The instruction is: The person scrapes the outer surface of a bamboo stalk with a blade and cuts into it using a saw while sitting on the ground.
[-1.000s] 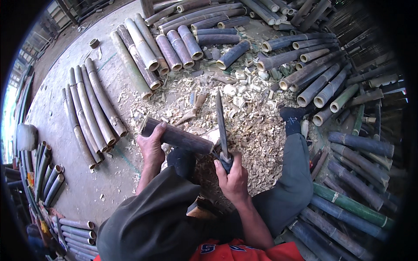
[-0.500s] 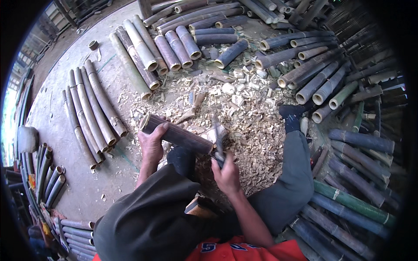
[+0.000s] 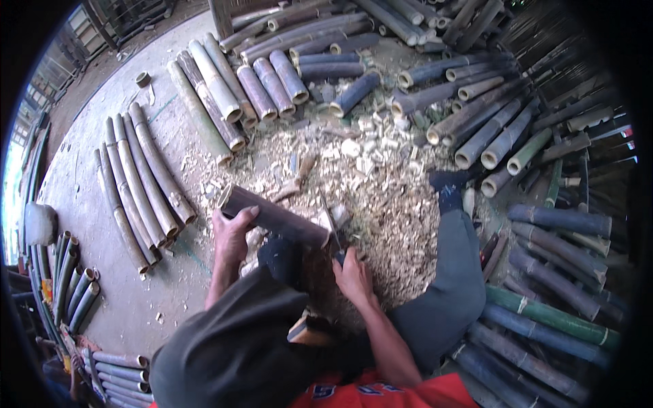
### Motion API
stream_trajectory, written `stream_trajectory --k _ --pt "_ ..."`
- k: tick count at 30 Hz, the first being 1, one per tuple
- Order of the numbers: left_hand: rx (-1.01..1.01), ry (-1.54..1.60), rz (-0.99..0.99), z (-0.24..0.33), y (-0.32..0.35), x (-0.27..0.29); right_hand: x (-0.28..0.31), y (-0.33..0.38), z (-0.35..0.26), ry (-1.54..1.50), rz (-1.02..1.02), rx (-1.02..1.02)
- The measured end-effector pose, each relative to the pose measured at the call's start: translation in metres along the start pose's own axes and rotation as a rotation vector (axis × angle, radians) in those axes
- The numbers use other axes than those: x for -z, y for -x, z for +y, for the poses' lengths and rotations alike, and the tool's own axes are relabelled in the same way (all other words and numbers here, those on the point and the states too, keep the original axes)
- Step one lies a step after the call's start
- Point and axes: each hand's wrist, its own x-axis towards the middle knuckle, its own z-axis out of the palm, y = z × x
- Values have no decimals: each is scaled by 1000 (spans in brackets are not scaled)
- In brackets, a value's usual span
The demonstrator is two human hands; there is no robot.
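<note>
A dark brown bamboo tube (image 3: 282, 219) slants across in front of me, its left end a little higher in the picture. My left hand (image 3: 230, 234) is closed round that left end, thumb on top. At the tube's right end my right hand (image 3: 354, 277) grips the dark handle of a knife (image 3: 330, 216). The long blade points up and away, close against the pale cut rim; whether it touches is hard to tell. Below the tube is my dark-covered left foot (image 3: 280, 257).
Pale bamboo chips (image 3: 391, 217) cover the floor between my legs and beyond. Rows of cut bamboo tubes (image 3: 146, 180) lie to the left, with more bamboo (image 3: 507, 136) stacked at the right. A wooden block (image 3: 309, 331) sits between my thighs. A grey stone-like lump (image 3: 42, 224) stands far left.
The knife, blurred by motion before, now shows clearly, its blade leaning to the upper left at the tube's end. My right hand has shifted slightly; my left hand keeps its hold.
</note>
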Motion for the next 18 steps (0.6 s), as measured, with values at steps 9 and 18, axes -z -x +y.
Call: stream_trajectory --k 9,18 --pt "-37 9 189 -25 -11 -7 31 16 -41 -343 210 275" --pt "-65 -28 59 -16 -5 9 64 24 -61 -296 81 186"
